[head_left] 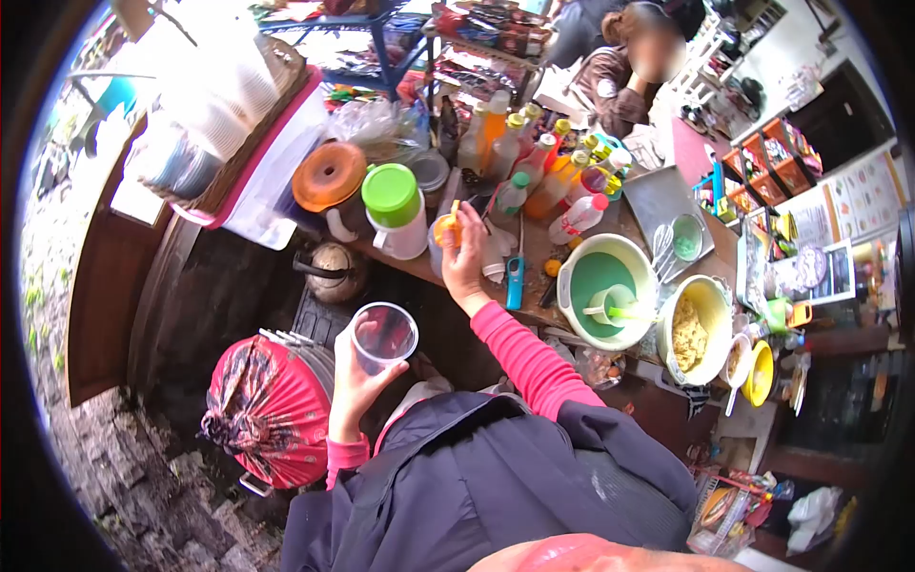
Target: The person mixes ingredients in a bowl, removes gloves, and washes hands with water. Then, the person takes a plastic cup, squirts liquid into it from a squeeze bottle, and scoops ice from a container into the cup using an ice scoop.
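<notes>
A clear plastic cup (384,336) is held in my left hand (355,381), its open mouth facing up, above the dark floor area. My right hand (463,255) reaches to the table's near edge, its fingers closed on an orange lid at the top of a small container (437,234). Left of that hand stands a white pitcher (400,238) with a green lid (391,194). To its right are a blue lighter (515,283) and a bottle with a teal cap (513,194).
Several bottles (558,181) stand behind my right hand. A bucket of green liquid (637,257) and a bucket of yellowish food (703,296) are at the right. A red cloth-covered pot (267,410) and a kettle (334,272) are at the left. A person (610,86) sits beyond the table.
</notes>
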